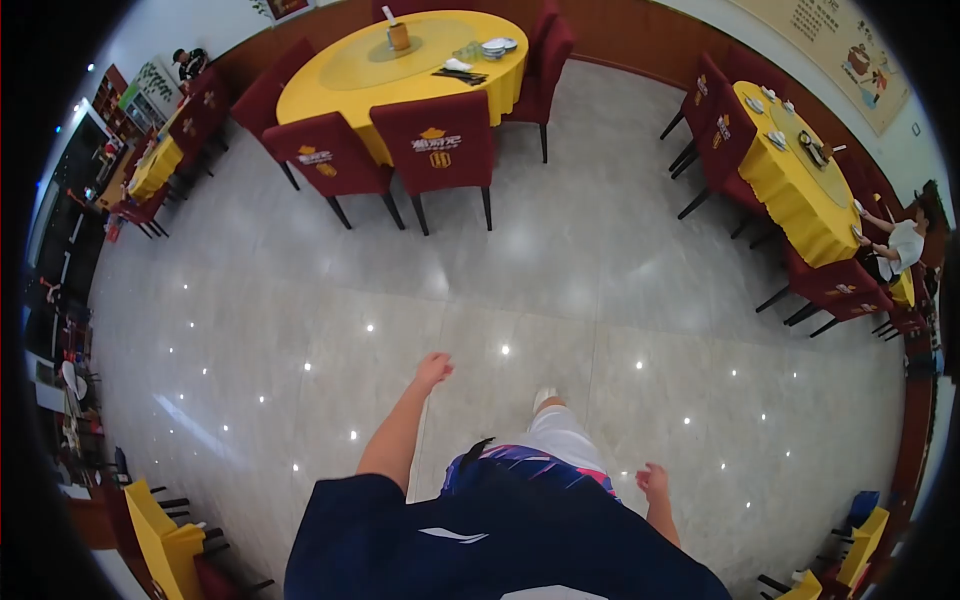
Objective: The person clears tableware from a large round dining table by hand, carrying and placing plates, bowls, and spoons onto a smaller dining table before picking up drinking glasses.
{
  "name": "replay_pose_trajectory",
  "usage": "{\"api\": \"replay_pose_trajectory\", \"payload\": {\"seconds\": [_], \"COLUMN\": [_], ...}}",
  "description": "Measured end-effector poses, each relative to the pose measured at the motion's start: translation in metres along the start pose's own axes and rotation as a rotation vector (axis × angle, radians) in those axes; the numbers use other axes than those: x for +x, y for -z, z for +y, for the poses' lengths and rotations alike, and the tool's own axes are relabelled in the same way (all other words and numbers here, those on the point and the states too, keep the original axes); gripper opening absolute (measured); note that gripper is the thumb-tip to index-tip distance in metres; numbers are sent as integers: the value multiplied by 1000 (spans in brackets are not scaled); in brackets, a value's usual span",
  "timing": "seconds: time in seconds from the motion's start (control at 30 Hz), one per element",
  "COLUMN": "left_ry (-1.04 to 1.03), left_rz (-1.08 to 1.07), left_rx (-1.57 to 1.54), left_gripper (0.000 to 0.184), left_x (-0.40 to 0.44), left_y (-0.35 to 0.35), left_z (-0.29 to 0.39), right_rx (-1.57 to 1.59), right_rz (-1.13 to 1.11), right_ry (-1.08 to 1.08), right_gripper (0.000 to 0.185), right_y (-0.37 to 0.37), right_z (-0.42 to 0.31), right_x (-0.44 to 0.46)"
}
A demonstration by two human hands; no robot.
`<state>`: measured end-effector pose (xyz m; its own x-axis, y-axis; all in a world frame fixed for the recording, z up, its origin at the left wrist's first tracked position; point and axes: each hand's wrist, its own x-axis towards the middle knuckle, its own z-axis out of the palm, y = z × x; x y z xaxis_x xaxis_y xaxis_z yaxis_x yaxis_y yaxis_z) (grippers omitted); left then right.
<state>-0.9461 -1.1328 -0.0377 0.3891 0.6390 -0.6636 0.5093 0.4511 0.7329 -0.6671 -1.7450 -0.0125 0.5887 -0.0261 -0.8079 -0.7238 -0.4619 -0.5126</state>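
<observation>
My left hand (433, 370) hangs out in front of my body over the tiled floor, fingers loosely curled and a little apart, with nothing visible in it. Lower and to the right, my right hand (653, 482) is beside my hip, its fingers bent but apart, also holding nothing that I can see. Neither hand touches anything. My dark shirt (480, 530), white shorts (565, 435) and one pale shoe (545, 394) show below.
Ahead stands a round table with a yellow cloth (320, 108) and maroon chairs (436, 150), bearing stacked dishes (497, 47). Another yellow-covered table (790, 215) is at the right, with a person (900, 245) leaning at it. A person (188, 65) is far left. Yellow-covered furniture (165, 545) stands lower left.
</observation>
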Motion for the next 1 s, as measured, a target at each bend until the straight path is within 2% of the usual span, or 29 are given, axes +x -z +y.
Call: {"api": "replay_pose_trajectory", "payload": {"seconds": [0.03, 0.07, 0.1, 0.13, 0.2, 0.23, 0.3, 0.33, 0.4, 0.43, 0.5, 0.63, 0.7, 0.77, 0.9, 1.0], "left_ry": [-67, -122, -182, -182, -329, -314, -312, -307, -141, -129, 69, -43, -129, -165, -36, -68], "left_rz": [-70, -121, -167, -161, -303, -292, -428, -416, -344, -338, -223, 22, 148, 383, 719, 902], "left_rx": [99, 78, 52, 44, 40, 39, 232, 224, 195, 193, -72, -374, -628, -896, -1439, -1247], "left_gripper": [34, 32, 31, 31, 28, 28, 28, 28, 27, 27, 30, 39, 40, 41, 58, 66], "left_x": [23, 40, 59, 80, 116, 133, 156, 155, 150, 159, 184, 259, 305, 352, 445, 480], "left_y": [-33, -65, -96, -123, -166, -177, -198, -201, -193, -184, -161, -101, -71, -45, 8, 19], "left_z": [56, 107, 145, 170, 215, 226, 241, 262, 302, 314, 332, 364, 392, 435, 521, 606], "right_rx": [-16, -521, -941, -1105, -1044, -979, -776, -593, -209, -217, -341, -509, -415, -408, -653, -939], "right_rz": [7, -248, -369, -396, -433, -443, -460, -462, -418, -311, -248, -247, -291, -377, -613, -690], "right_ry": [-58, 221, 617, 785, 611, 509, 310, 187, -75, -162, 15, 380, 434, 460, 381, 435], "right_gripper": [39, 37, 36, 35, 35, 35, 35, 35, 35, 35, 29, 32, 32, 32, 31, 30], "right_y": [8, 25, 41, 44, 33, 24, 3, -10, -49, -80, -144, -282, -359, -428, -541, -627], "right_z": [0, 17, 33, 27, -8, -26, -77, -115, -197, -263, -394, -615, -714, -782, -865, -918], "right_x": [10, 40, 71, 84, 118, 131, 174, 205, 268, 284, 305, 362, 330, 309, 268, 288]}}
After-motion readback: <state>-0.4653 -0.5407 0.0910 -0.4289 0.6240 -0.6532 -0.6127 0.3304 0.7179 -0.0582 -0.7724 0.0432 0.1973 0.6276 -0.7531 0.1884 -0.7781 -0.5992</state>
